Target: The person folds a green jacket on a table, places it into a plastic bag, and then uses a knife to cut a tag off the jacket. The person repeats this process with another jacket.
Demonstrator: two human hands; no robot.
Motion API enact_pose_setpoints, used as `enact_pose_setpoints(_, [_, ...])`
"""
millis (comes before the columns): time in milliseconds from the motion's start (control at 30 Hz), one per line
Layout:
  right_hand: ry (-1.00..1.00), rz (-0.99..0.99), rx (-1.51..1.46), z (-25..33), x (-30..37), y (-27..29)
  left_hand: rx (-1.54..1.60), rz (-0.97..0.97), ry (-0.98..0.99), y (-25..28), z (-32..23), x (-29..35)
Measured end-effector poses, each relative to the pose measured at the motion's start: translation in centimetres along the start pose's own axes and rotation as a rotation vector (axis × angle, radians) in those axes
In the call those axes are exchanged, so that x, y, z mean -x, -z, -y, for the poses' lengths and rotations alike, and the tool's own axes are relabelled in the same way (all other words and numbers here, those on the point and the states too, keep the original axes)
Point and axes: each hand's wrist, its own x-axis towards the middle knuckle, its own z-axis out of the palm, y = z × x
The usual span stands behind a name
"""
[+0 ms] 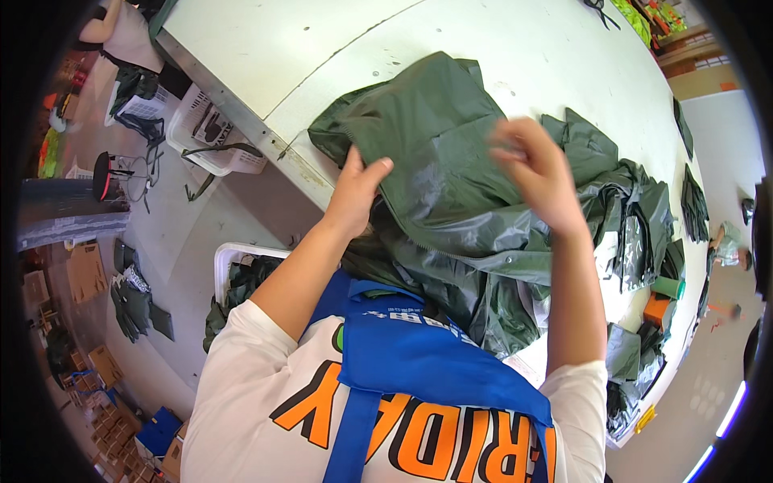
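Observation:
A dark green, shiny waterproof jacket lies spread and partly folded on the white table in front of me. A zipper line runs along its near edge. My left hand pinches the left edge of the jacket, thumb on top and fingers underneath. Over the right part of the jacket hovers my right hand, its fingers curled and smeared by motion. Whether it holds anything is not visible. Loose folds of green fabric hang down toward my blue apron.
More dark green garments lie heaped at the right of the white table. An orange box stands farther right. Beyond the table's left edge are a white basket, a white bin holding dark fabric, and garments on the floor.

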Motion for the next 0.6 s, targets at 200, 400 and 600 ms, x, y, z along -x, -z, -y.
enact_pose_setpoints(200, [0.049, 0.5, 0.121, 2.3, -11.1, -6.5, -0.767, 0.461, -0.107, -1.5, -3.2, 2.1])
enact_pose_setpoints(400, [-0.036, 0.842, -0.227, 0.6, -10.5, -3.4, -0.663, 0.657, -0.109, -0.5, -4.4, 2.5])
enact_pose_setpoints(600, [-0.372, 0.564, -0.296, -0.3, -5.7, 3.1, -0.594, 0.288, -0.098, 3.0, -2.2, -0.4])
